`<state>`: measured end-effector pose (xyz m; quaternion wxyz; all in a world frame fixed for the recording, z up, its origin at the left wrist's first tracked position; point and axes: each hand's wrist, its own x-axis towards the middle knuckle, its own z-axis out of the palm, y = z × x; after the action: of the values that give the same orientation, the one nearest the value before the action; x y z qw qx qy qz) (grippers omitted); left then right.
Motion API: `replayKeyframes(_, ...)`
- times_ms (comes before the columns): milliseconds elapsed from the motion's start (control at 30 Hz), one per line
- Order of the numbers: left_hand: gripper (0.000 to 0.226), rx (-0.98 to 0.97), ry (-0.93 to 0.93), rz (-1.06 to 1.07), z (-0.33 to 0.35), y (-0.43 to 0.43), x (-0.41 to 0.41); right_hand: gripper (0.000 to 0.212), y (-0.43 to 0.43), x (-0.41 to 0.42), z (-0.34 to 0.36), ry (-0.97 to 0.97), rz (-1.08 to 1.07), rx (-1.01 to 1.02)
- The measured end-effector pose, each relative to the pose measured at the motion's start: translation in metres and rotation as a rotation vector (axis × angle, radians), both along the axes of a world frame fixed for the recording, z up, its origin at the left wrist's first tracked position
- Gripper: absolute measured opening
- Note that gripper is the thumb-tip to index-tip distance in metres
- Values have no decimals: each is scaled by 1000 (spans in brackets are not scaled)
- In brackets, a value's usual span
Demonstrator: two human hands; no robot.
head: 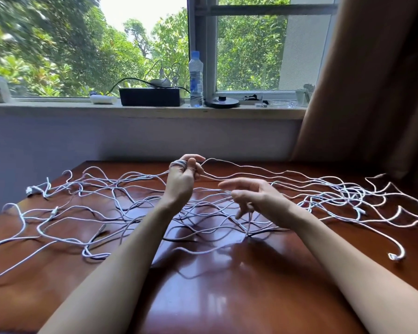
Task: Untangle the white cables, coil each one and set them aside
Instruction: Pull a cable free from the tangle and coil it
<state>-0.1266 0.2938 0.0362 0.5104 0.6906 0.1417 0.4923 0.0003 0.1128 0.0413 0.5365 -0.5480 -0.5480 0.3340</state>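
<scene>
Several white cables [101, 208] lie tangled across a glossy brown table [215, 285], spread from the left edge to the right edge. My left hand [184, 175] is raised over the far middle of the table, with a few turns of one white cable wound round its fingers and the strand pinched there. That strand [263, 168] runs off to the right above the table. My right hand [251, 195] hovers just right of it with fingers loosely spread; cables pass under it, and whether it holds one is unclear. A plug end [395, 256] lies at the near right.
A windowsill runs behind the table with a water bottle [196, 79], a black box [150, 97], a round black base [222, 101] and small items. A brown curtain [372, 80] hangs at the right, close to the table's far right corner.
</scene>
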Motion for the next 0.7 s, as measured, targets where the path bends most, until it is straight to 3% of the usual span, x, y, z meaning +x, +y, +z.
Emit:
replayKeyframes(133, 27, 111, 124, 35, -4, -4, 2, 33, 0, 4, 0, 35, -66, 122)
replayKeyframes(300, 28, 188, 286, 15, -12, -5, 3, 22, 4, 0, -2, -63, -180, 227)
replayKeyframes(433, 26, 273, 371, -8, -16, -5, 2, 24, 7, 7, -6, -328, -376, 304)
replayKeyframes(533, 39, 324, 396, -93, -15, -6, -1, 25, 6, 13, -8, -610, -534, 377)
replayKeyframes(633, 37, 385, 458, -117, -15, -5, -2, 28, 3, 14, -5, -715, -660, 439)
replayKeyframes(700, 30, 513, 526, 1, -17, -7, -1, 29, 3, 15, -5, -771, -716, 469)
